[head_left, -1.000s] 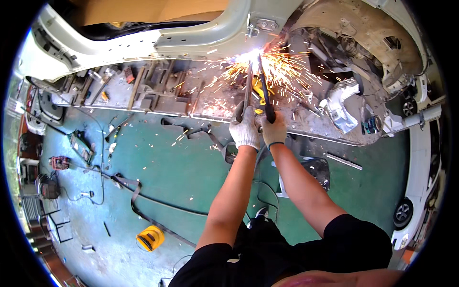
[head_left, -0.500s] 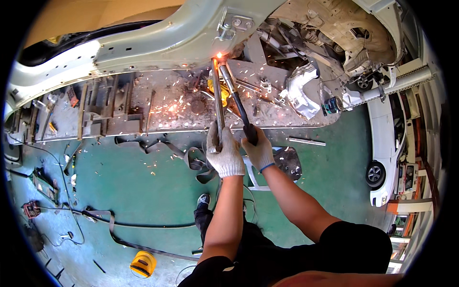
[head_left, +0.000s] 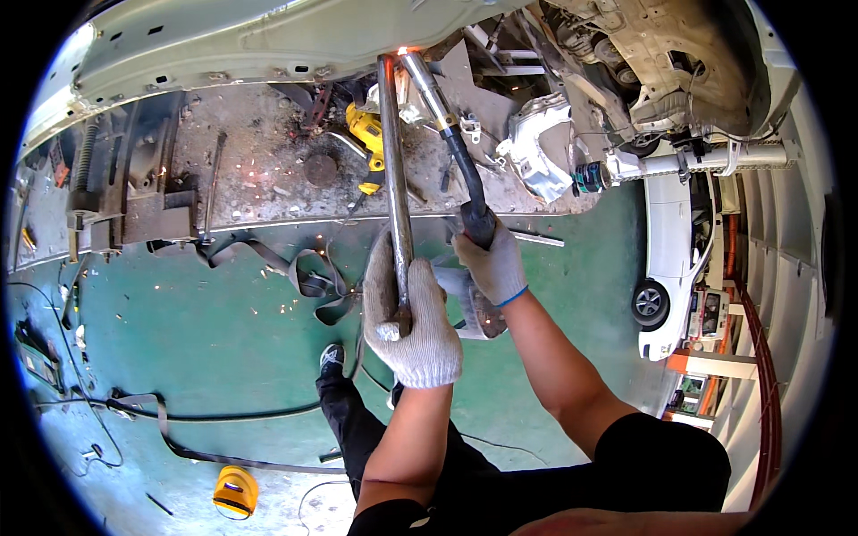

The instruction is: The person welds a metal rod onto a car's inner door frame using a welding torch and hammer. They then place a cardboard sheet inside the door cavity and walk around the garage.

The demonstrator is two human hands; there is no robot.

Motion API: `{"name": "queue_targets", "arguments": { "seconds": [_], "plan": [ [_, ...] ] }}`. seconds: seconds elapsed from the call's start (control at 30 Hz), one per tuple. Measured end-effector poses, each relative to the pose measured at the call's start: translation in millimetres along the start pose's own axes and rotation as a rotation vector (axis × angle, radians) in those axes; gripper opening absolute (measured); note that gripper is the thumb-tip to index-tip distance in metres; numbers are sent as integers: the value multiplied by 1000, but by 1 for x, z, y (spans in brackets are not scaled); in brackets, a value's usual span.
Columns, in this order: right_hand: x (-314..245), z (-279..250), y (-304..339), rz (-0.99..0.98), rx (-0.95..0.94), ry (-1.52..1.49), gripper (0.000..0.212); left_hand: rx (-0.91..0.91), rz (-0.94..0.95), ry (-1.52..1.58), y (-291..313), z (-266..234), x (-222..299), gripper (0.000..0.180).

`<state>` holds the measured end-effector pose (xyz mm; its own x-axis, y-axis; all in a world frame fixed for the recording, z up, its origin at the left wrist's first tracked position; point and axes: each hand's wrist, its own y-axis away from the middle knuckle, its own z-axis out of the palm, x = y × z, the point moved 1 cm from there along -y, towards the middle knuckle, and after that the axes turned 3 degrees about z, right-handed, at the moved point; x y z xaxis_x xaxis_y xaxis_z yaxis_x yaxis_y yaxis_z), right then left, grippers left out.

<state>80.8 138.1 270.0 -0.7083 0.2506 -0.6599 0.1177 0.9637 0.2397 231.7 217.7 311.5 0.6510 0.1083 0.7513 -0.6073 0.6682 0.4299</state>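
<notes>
Left hand [head_left: 431,323] grips a metal bar [head_left: 394,170] pointing to twelve o'clock; right hand [head_left: 496,266] grasps a torch [head_left: 466,161] slanting toward eleven; both far ends glow beside the car body [head_left: 223,40]; at seven o'clock a yellow bucket [head_left: 237,485] rests on the floor [head_left: 241,348], its contents unclear.

Both gloved hands [head_left: 429,330] curl closed, forearms [head_left: 556,357] stretched forward.
</notes>
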Motion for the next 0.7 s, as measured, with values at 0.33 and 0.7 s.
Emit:
{"name": "queue_targets", "arguments": {
  "seconds": [0.33, 0.7],
  "plan": [
    [2, -4, -17, 135, -83, -178, 20, -26, 22, -37, 3, -8, -8, 45],
    [10, -6, -15, 146, -74, -214, 22, -58, -84, -7, 5, -8, 7, 49]
  ]
}}
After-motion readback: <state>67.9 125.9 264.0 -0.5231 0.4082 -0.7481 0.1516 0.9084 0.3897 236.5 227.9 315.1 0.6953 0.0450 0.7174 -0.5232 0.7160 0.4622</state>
